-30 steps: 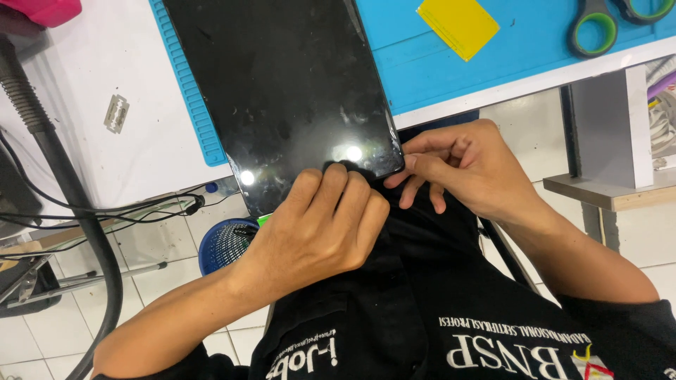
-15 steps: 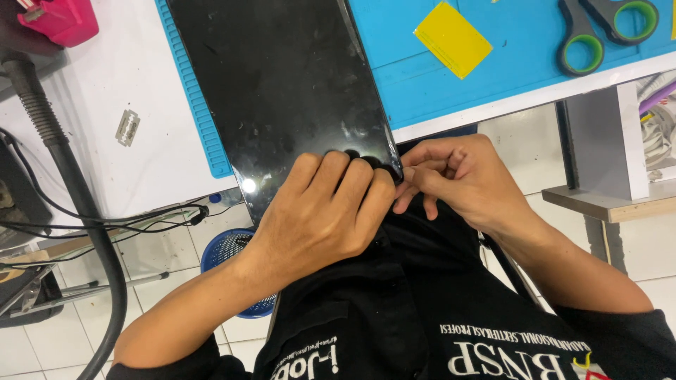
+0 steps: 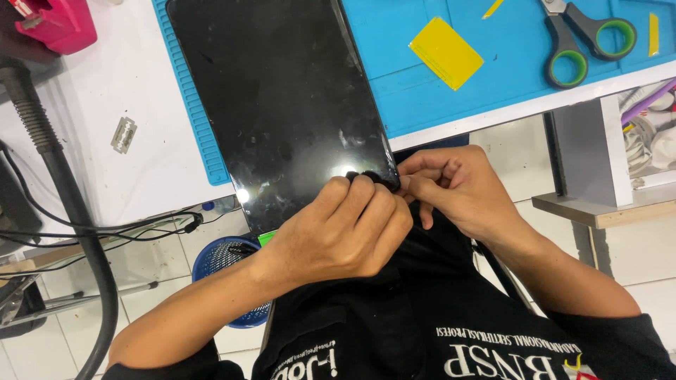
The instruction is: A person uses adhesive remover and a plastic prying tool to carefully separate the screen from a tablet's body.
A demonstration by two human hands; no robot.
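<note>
Rubbing the near corner of the black tablet (image 3: 296, 105), we are pinching a fold of our black shirt (image 3: 422, 295) in both hands: left hand (image 3: 345, 232) clenched over it, right hand (image 3: 458, 190) gripping alongside. Smudges are showing across the glass, so wiping seems barely begun. The tablet is overhanging the blue mat (image 3: 493, 91), corner touching our fingers.

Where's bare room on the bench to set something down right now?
Free: white bench around the razor blade, left of the blue mat; mat strip between tablet and yellow card. Crowded: tablet's near corner, where left hand and right hand meet; scissors corner.
</note>
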